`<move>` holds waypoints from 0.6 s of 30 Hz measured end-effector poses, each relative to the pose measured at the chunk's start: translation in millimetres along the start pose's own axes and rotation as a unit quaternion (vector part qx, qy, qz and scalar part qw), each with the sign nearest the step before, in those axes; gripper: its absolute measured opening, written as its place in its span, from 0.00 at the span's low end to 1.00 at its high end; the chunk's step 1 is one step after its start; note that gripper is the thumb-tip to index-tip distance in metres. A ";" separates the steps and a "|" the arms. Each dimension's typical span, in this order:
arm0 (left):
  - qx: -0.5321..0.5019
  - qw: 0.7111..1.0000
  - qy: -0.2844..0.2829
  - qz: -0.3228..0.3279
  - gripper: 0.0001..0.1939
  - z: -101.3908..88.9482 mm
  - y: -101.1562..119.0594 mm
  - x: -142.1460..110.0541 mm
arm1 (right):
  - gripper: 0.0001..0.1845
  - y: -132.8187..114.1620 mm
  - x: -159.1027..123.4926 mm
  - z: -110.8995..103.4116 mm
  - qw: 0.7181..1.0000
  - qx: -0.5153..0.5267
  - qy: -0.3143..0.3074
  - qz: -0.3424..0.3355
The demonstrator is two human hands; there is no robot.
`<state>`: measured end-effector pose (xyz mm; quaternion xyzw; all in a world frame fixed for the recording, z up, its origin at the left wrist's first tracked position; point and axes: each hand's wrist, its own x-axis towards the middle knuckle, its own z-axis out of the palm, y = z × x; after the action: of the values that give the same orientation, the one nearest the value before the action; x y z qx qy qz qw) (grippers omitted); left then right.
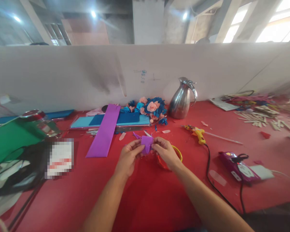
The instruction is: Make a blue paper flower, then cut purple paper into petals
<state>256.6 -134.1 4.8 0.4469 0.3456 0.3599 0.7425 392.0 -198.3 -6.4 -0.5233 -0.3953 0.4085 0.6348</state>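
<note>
A small folded piece of purple crepe paper [147, 143] is held up between my two hands over the red table. My left hand [130, 154] pinches its left edge with thumb and fingers. On the other side, my right hand [166, 150] grips the right edge the same way. Behind the paper, a pair of scissors [147, 133] shows only in part. Below and to the right of my right hand lies a round yellow-rimmed thing [180, 154], partly hidden by my wrist. A long purple crepe paper strip [103, 132] lies to the left.
Blue paper sheets [83, 122] and a bunch of pink and blue paper flowers [156, 106] lie at the back. A steel jug [180, 100] stands beside them. To the right are a yellow glue gun [201, 136] with a cord and a purple power strip [238, 167]. A glass jar [42, 124] is at left.
</note>
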 end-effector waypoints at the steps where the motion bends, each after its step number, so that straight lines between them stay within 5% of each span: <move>1: -0.007 1.000 0.000 0.001 0.17 -0.3 0.2 0.3 | 0.03 0.2 0.2 0.0 1.000 0.008 0.000 0.001; 18: 0.013 0.999 0.026 0.039 0.21 3.9 2.0 -2.3 | 0.12 -0.5 -2.2 5.2 0.992 0.117 0.023 0.049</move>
<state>258.2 -136.9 8.4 0.4598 0.3519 0.3960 0.7127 386.5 -198.6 -5.3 -0.4740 -0.3038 0.4702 0.6797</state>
